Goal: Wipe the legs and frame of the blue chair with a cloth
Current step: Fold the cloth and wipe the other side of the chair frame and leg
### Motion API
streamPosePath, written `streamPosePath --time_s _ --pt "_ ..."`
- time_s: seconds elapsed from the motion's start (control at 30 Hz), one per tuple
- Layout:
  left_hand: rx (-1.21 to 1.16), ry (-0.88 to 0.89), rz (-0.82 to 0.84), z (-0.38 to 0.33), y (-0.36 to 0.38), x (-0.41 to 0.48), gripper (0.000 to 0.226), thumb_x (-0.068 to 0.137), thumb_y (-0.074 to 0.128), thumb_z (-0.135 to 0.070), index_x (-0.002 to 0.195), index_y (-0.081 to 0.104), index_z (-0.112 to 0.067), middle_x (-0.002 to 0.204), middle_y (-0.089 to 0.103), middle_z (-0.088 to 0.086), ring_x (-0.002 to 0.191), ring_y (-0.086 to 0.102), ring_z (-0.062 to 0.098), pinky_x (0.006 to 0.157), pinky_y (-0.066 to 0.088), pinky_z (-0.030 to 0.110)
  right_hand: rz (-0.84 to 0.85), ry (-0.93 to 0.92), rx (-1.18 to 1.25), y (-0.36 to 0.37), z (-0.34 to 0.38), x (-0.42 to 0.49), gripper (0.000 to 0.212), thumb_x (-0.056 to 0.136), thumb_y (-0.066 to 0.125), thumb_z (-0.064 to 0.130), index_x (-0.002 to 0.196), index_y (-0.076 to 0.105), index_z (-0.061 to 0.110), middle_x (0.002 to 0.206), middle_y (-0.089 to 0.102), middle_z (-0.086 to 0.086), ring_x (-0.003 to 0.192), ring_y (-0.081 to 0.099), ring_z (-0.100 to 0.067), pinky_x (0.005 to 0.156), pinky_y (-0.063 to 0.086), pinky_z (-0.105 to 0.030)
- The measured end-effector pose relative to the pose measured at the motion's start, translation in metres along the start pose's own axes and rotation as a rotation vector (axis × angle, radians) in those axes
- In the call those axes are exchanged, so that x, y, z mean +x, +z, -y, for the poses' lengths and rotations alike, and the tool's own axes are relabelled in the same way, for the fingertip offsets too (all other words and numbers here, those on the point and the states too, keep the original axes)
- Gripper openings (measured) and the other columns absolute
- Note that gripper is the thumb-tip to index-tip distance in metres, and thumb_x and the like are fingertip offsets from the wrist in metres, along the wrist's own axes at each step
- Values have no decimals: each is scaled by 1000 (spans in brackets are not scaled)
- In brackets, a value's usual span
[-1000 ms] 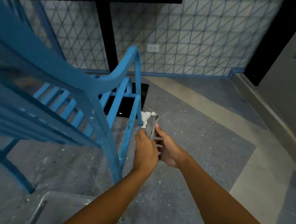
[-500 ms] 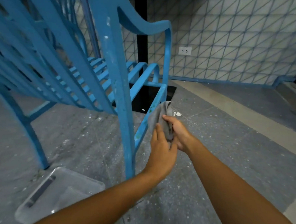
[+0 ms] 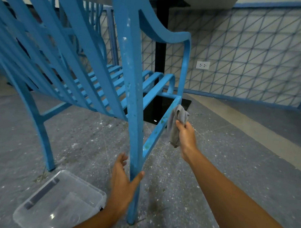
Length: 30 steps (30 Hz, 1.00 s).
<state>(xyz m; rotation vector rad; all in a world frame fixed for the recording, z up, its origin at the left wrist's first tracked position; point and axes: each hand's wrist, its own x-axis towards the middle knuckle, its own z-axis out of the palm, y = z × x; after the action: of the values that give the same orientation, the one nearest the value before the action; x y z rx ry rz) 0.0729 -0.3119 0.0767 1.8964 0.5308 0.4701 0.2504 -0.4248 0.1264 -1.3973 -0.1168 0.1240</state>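
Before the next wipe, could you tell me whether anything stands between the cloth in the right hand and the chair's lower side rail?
Nothing visible does. The grey cloth hangs from the right hand just beside the side rail, open air between. The left hand is lower, at the rear leg.

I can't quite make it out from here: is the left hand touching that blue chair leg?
Touching. In the head view the left hand opens around the chair leg, thumb lying across its front with no gap showing.

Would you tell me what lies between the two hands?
In the head view, the chair's lower side rail runs between the left hand and the cloth-holding right hand.
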Motion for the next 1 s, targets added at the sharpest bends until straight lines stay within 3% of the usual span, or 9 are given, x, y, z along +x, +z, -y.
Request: streamPosePath --time_s 0.07,0.13,0.27,0.47,0.63,0.8,1.0 --pt "44 53 56 6 3 5 50 88 60 -18 132 35 -22 120 50 -13 115 49 8 92 42 11 -57 -51 -46 -2 -2 12 22 95 45 28 114 56 28 98 59 13 89 55 -6 81 42 -28" --pt "39 60 75 12 5 5 40 91 56 -19 126 39 -28 111 52 -21 105 53 0 80 44 4 -92 -68 -79 -3 -3 24 32 95 45 28 126 51 22 110 58 5 98 53 -14 85 41 -31" --pt "60 115 23 24 8 11 40 88 60 -16 121 41 -28 108 54 -22 102 57 5 89 47 21 -78 -107 -98 -3 -7 52 36 96 43 25 131 48 17 117 56 0 106 51 -16 90 41 -31" --pt "107 117 -40 32 13 17 45 81 66 -5 100 42 -39 100 56 -17 91 60 3 72 40 -4 -32 -113 -117 4 -9 92 36 97 43 26 131 47 16 111 55 0 104 52 -17 87 41 -29" --pt "169 60 19 22 4 32 37 79 71 -16 93 44 -36 89 60 -14 84 58 -13 62 47 9 -17 -126 -215 9 -12 123 40 97 43 22 136 42 14 129 53 -9 117 50 -22 96 41 -30" --pt "249 50 47 2 -4 40 37 76 74 -21 101 48 -27 83 58 -17 81 54 -22 58 42 -1 -40 -108 -326 11 -11 150 42 97 42 22 138 40 11 135 50 -13 123 49 -28 106 40 -41" --pt "289 37 67 -8 -8 40 36 74 75 -29 98 49 -32 86 57 -20 79 56 -20 61 44 0 -2 -160 -474 16 -9 170 40 98 37 15 138 38 14 135 49 -14 122 49 -28 104 40 -37"
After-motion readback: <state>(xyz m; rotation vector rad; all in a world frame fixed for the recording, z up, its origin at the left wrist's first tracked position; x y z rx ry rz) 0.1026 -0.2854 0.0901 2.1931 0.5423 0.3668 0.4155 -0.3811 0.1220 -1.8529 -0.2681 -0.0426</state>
